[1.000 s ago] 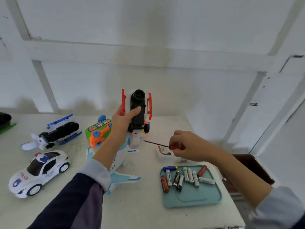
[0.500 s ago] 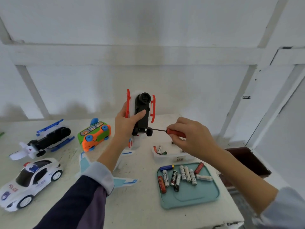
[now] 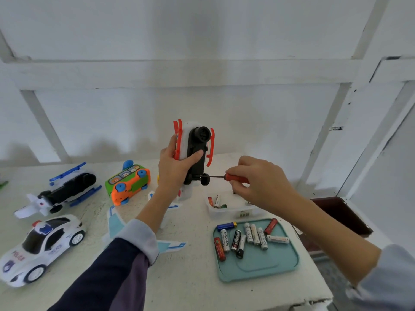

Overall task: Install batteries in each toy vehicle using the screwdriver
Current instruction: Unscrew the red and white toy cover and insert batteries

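Observation:
My left hand [image 3: 174, 168] grips a white toy helicopter with red skids [image 3: 195, 147], held upright above the table with its black underside facing me. My right hand [image 3: 260, 180] pinches the red handle of a small screwdriver [image 3: 233, 177]. Its thin shaft points left and its tip meets the lower end of the black underside, near the small wheels. Several loose batteries [image 3: 244, 237] lie in a teal tray [image 3: 269, 268] at the front right. Under my left arm lies a white and blue toy plane [image 3: 116, 223], partly hidden.
On the left of the white table stand a police car [image 3: 40, 245], a blue-skid helicopter on its back [image 3: 60, 191] and an orange-green toy bus on its side [image 3: 129, 184]. A clear plastic box [image 3: 233, 209] with batteries sits behind the tray. A dark brown box [image 3: 341, 216] lies off the table's right edge.
My right hand has carried the screwdriver up and left until its tip reached the helicopter's underside. My left hand has kept the helicopter upright, and the view has shifted slightly.

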`<state>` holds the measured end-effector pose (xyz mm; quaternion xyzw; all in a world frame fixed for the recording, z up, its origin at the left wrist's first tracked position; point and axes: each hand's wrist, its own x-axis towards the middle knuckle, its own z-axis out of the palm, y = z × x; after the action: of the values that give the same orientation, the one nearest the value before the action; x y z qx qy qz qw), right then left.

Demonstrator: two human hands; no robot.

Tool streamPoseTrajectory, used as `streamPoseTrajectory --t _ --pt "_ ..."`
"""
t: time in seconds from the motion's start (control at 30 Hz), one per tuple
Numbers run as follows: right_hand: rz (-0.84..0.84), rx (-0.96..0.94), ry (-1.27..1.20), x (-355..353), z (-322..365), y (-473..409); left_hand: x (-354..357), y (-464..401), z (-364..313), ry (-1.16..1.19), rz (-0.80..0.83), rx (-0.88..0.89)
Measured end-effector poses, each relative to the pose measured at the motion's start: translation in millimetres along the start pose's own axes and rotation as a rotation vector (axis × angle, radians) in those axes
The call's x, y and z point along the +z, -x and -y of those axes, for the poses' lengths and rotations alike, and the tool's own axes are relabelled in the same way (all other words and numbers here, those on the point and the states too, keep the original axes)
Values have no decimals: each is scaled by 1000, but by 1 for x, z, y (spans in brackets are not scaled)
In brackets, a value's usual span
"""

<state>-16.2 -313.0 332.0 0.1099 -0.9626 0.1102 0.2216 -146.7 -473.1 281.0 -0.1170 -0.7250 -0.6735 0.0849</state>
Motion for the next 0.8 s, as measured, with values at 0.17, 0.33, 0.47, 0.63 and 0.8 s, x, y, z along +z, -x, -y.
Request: streamPoseTrajectory --t 0.17,0.33,0.47,0.63,0.8 --pt "82 15 51 -6 6 -5 7 1 1 -172 -27 33" --pt "30 147 -243 -5 11 -5 14 4 3 -202 -64 39" --pt "-107 325 -452 -2 12 1 15 5 4 -94 -92 16" --pt "-17 349 -467 -1 16 3 19 7 4 -72 -146 33" --pt "13 340 -399 -6 6 -2 21 6 3 -56 -174 37"
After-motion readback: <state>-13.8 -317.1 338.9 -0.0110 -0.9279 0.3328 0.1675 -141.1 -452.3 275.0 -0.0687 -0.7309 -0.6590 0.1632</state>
